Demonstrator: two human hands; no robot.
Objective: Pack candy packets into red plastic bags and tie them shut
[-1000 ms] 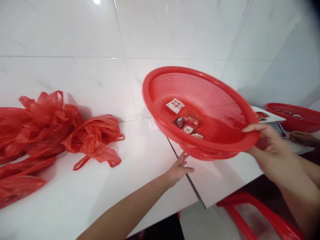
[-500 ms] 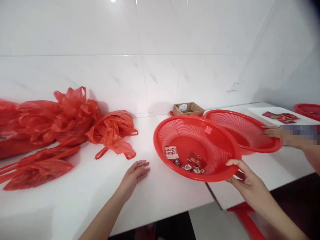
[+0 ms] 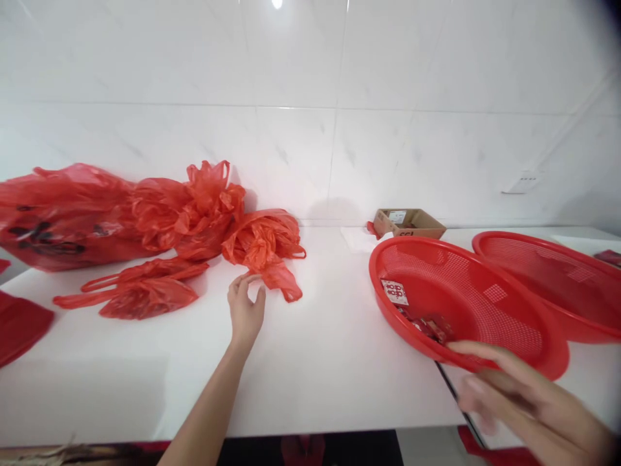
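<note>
My left hand (image 3: 246,310) lies on the white table (image 3: 315,362), its fingers loosely curled and apart, the fingertips at the loose end of a crumpled red plastic bag (image 3: 264,244). My right hand (image 3: 524,398) is blurred at the lower right. Its fingers are stretched out just below the near rim of a red mesh basket (image 3: 485,323) and hold nothing. The basket rests tilted on the table. It holds a white-and-red card (image 3: 394,291) and several small red packets (image 3: 429,325).
A second red basket (image 3: 548,278) sits behind the first at the right. A small cardboard box (image 3: 410,222) stands by the tiled wall. More red bags (image 3: 97,220) are heaped at the left. A seam (image 3: 453,391) splits the tabletops.
My right hand has let go of the basket rim, and the basket now rests on the table. My left hand has reached forward and left to the red bag. The view has swung left.
</note>
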